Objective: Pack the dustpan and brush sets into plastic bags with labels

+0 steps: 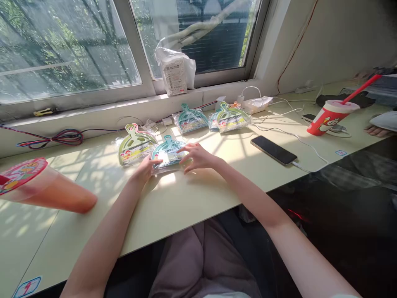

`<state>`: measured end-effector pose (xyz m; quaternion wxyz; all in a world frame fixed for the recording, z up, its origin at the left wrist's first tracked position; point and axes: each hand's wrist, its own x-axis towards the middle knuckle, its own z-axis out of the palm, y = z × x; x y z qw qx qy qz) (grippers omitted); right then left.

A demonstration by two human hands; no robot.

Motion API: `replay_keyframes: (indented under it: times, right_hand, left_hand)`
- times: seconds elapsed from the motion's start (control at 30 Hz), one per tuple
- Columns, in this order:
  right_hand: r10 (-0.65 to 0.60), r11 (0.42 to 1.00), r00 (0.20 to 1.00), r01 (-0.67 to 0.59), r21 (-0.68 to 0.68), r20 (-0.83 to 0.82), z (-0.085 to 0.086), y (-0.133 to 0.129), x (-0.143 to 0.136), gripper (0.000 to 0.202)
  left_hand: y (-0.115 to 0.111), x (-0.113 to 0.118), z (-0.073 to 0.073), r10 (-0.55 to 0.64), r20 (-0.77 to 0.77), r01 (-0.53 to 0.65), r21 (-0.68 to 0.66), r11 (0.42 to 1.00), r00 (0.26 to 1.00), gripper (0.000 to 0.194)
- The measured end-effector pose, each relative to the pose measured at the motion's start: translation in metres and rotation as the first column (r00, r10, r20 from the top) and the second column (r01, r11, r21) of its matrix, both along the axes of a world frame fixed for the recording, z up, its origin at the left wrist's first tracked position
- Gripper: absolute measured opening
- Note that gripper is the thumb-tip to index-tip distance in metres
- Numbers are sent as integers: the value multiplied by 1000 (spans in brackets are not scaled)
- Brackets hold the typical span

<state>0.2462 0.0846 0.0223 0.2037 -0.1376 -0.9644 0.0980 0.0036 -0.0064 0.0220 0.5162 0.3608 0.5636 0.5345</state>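
My left hand [146, 169] is closed on the left edge of a blue mini dustpan-and-brush set [168, 152] in clear plastic wrap, its thumb lying over the front. Just right of that pack, my right hand [197, 157] has its fingers curved and apart. Its fingertips are close to the wrap; whether they touch it I cannot tell. A green and pink wrapped set [136, 147] lies beside my left hand. Farther back sit another blue set [190, 119] and a small pile with a green set [232, 118] on top.
A phone [274, 150] on a white cable lies to the right, with a red cup and straw [330, 118] beyond. A tall drink cup [58, 188] stands near on the left. Bundled wires [66, 137] run along the wall. Another person's hand [376, 130] rests at far right.
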Motion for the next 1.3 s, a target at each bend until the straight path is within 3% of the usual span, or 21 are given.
replay_keyframes:
  times: [0.1,0.17,0.3,0.5,0.6,0.77,0.9,1.0,1.2,1.3]
  right_hand:
    - [21,1000,1000,-21,1,20,0,0,2,52]
    - [23,1000,1000,-24,3,18,0,-2,1,57]
    - [7,1000,996,-8,-3,-90,-1,-5,-6,13]
    - [-137,967,948,65,-247,-287,-2,-2,-10,9]
    - [-222,949,925,131,-287,-309,-7,0,-10,7]
    - [-285,953,930,249,-174,-231,-7,-2,-11,9]
    - [-265,961,946,276,31,-187,5,-9,-7,14]
    - [-271,951,939,295,95,-210,11,-9,-2,19]
    - [-430,900,885,405,-160,-180,-2,10,-2,27]
    - [-464,880,874,435,-192,-147,-10,14,-5,30]
  left_hand:
    - [0,-1,-2,14,19,-15,9,1000,1000,43]
    - [0,-1,-3,15,23,-16,23,1000,1000,45]
    - [0,-2,-3,-26,77,22,53,998,997,48]
    - [-1,-10,-5,-84,108,88,-32,996,991,45]
    - [0,-10,-10,-144,51,146,-40,988,988,45]
    - [-1,-3,-13,-222,32,221,44,974,974,60]
    - [-4,5,-6,-197,18,196,46,980,980,65]
    - [-6,8,-1,-186,33,186,13,983,982,63]
    - [-5,6,-7,-155,65,155,15,988,986,84]
    - [-4,4,-12,-172,43,169,58,984,984,98]
